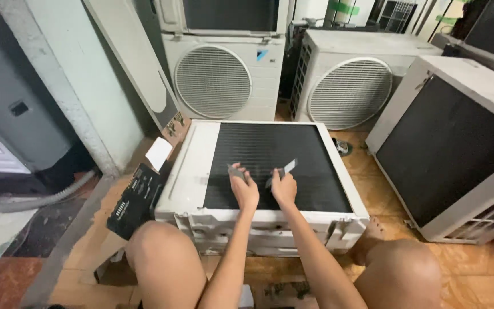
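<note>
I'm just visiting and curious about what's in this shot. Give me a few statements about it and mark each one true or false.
1. Both hands are over the dark finned panel of an air conditioner unit lying flat. True.
2. The right hand holds a small flat grey tool. True.
3. The left hand is empty and resting on the floor. False: it has a small grey piece in its grip, above the panel.
4. Two units with round fan grilles stand behind the flat one. True.
5. A black circuit board lies on top of the dark panel. False: it lies beside the unit, on its left.
</note>
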